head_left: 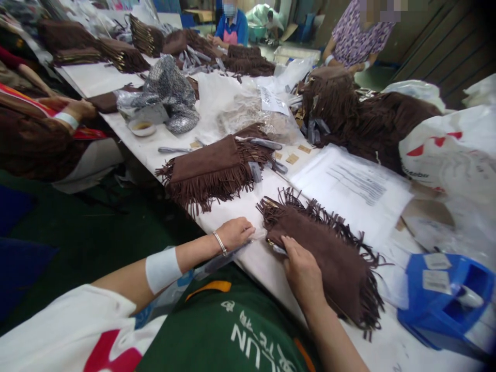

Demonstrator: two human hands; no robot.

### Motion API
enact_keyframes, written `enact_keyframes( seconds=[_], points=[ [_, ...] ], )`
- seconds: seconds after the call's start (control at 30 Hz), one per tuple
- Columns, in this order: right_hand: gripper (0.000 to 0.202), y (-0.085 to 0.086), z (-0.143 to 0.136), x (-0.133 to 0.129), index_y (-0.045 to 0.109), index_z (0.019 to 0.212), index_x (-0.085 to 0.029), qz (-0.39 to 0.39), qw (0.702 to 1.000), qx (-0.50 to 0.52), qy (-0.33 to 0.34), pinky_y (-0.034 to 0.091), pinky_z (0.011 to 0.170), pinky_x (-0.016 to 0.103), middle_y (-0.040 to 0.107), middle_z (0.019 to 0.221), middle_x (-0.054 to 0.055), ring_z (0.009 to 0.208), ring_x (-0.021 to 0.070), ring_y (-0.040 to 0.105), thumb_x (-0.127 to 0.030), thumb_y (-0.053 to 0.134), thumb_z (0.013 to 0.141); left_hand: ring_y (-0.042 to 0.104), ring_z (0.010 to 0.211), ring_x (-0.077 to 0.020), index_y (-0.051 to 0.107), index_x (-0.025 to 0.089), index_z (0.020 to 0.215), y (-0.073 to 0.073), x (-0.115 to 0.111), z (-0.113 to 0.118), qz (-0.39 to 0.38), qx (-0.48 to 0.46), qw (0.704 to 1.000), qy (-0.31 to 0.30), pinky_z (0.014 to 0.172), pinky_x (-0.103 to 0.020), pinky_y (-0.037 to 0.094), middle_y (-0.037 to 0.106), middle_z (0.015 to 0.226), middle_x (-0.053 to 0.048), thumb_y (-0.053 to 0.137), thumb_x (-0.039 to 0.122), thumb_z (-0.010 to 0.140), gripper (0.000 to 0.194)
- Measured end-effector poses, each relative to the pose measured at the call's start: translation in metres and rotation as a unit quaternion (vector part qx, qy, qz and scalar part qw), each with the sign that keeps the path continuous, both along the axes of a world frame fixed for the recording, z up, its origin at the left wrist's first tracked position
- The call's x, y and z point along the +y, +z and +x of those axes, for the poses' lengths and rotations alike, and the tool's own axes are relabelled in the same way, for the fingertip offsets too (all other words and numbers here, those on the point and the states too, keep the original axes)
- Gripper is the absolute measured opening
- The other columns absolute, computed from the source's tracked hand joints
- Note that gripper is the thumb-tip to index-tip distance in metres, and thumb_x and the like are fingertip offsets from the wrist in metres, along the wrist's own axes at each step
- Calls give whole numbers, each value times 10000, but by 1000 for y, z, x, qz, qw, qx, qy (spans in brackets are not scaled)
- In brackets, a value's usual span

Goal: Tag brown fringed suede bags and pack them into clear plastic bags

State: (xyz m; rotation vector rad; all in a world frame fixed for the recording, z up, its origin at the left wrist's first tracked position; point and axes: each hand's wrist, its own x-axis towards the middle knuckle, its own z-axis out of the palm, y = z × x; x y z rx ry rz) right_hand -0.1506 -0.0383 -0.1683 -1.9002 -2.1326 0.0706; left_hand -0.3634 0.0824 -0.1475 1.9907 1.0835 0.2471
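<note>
A fringed brown pouch [329,253] is laid along the near edge of the table [267,271], its near side touched by the right hand [304,268]; whether it is gripped cannot be told. Film [259,235] is pinched in the left hand [234,235], just beside. Space beyond is taken by a printed bag [352,181], a blue dispenser [422,305] and a second pouch [209,163].

A dark brown pouch [329,248] lies aslant on the white table [268,274], fringe splayed along its far edge.
</note>
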Motion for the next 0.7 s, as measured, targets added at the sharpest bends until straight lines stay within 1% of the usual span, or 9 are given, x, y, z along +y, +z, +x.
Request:
enact_keyframes(
  seconds=[0.1,0.2,0.27,0.3,0.37,0.43,0.47,0.57,0.7],
  points=[
    [559,10,7,-3,475,1326,-208,14,997,74,-27,462,1002,348,571,1299,31,1159,179,555,-77,433,784,576,683,-136,673,132,873,-4,-4,2,-86,-51,995,2,663,-214,460,618,713,-31,396,367,926,366],
    [563,18,11,-7,471,1333,-238,18,992,121,-34,459,1019,340,583,1284,12,1141,173,572,-100,438,788,587,727,-147,631,110,904,-10,-11,9,-139,-100,985,38,675,-231,476,640,803,-60,381,478,921,446],
    [563,20,13,-9,467,1338,-254,15,989,141,-37,448,1036,338,585,1280,4,1138,169,576,-109,440,794,608,795,-160,605,101,963,-14,-17,16,-214,-161,962,50,723,-255,500,650,885,-94,296,561,927,554],
    [561,20,13,-10,464,1339,-262,13,988,148,-40,446,1040,338,584,1282,0,1141,167,575,-115,443,798,614,835,-166,603,100,977,-15,-19,21,-285,-212,934,48,761,-267,506,652,928,-110,277,601,918,601],
    [553,16,13,-11,460,1342,-268,8,987,158,-37,438,1050,340,573,1295,-7,1159,162,563,-121,442,809,615,883,-173,625,98,967,-17,-22,31,-450,-329,830,38,822,-276,504,655,986,-130,370,649,880,613],
    [543,10,12,-13,459,1342,-259,5,986,163,-27,422,1066,349,557,1314,-6,1187,156,541,-117,431,818,624,856,-183,652,81,920,-21,-21,44,-558,-400,726,37,818,-274,508,668,958,-141,594,580,807,515],
    [540,6,11,-14,458,1342,-253,3,986,164,-20,412,1076,355,547,1326,-4,1203,154,527,-112,425,821,634,825,-188,659,73,909,-22,-18,51,-576,-412,703,54,798,-277,517,676,931,-141,685,492,768,443],
    [546,-2,8,-18,444,1349,-247,2,986,167,-6,380,1102,372,517,1356,-1,1244,147,487,-94,415,826,659,736,-203,654,61,928,-29,-5,72,-580,-425,681,142,743,-302,539,689,849,-128,748,242,701,306],
    [567,-6,6,-22,423,1363,-248,11,986,168,15,355,1121,361,493,1378,-3,1273,130,454,-66,403,826,674,723,-222,642,68,911,-38,13,91,-548,-443,673,225,742,-332,552,690,783,-123,665,259,768,239]
  ],
)
